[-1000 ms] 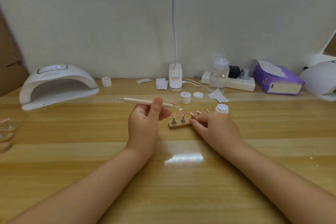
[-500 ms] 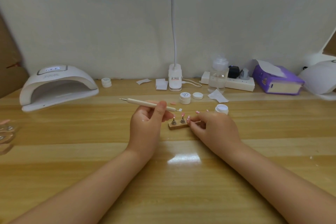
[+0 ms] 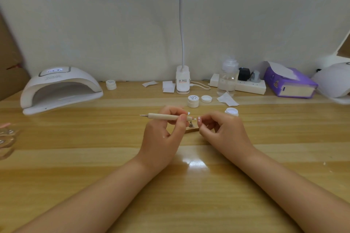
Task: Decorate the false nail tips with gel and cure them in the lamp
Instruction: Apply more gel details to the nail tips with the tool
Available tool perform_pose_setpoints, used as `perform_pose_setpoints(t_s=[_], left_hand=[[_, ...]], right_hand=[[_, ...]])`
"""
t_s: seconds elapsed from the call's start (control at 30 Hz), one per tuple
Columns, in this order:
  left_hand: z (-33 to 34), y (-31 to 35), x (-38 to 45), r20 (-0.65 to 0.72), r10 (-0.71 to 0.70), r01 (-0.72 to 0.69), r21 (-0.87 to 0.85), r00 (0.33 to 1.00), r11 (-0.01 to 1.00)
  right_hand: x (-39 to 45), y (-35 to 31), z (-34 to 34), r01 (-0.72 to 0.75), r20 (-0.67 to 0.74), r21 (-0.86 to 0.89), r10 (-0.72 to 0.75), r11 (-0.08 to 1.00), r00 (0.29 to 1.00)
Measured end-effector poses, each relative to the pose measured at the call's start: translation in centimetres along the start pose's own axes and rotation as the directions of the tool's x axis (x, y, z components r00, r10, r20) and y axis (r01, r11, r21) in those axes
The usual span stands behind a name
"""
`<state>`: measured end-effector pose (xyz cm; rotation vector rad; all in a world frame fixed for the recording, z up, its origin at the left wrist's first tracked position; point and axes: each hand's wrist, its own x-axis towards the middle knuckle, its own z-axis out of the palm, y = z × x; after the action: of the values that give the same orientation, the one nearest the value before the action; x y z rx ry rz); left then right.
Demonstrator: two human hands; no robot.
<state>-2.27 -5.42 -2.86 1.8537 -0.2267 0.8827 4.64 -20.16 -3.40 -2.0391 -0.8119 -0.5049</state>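
Left hand (image 3: 161, 134) grips pen tool (image 3: 166, 116) level above wooden nail stand (image 3: 192, 129) at desk centre; right hand (image 3: 221, 130) fingers curled, pinching something tiny, cannot tell what. Curing lamp (image 3: 60, 89) at 10 o'clock near desk's (image 3: 189, 204) left edge, bare wood toward 6 o'clock.

The table (image 3: 75, 157) is honey-yellow wood with pale lengthwise stripes. The curing lamp (image 3: 60, 89) is white, as are the small jars (image 3: 193, 101). The dotting tool (image 3: 164, 116) has a cream handle. The tissue box (image 3: 289, 85) is purple.
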Motion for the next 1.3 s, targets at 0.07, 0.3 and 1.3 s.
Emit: perform_pose_setpoints(t_s=[0.07, 0.3, 1.3], left_hand=[[0.06, 0.07, 0.0, 0.001, 0.018, -0.018, 0.009, 1.0, 1.0], [0.18, 0.08, -0.02, 0.015, 0.031, -0.032, 0.06, 0.999, 0.998], [0.2, 0.06, -0.04, 0.046, 0.013, -0.015, 0.061, 0.999, 0.998]], right_hand=[[0.04, 0.04, 0.02, 0.002, -0.004, 0.012, -0.002, 1.0, 1.0], [-0.05, 0.11, 0.0, 0.026, -0.017, 0.01, -0.026, 1.0, 1.0], [-0.04, -0.11, -0.05, 0.086, -0.027, -0.027, -0.087, 0.996, 0.996]])
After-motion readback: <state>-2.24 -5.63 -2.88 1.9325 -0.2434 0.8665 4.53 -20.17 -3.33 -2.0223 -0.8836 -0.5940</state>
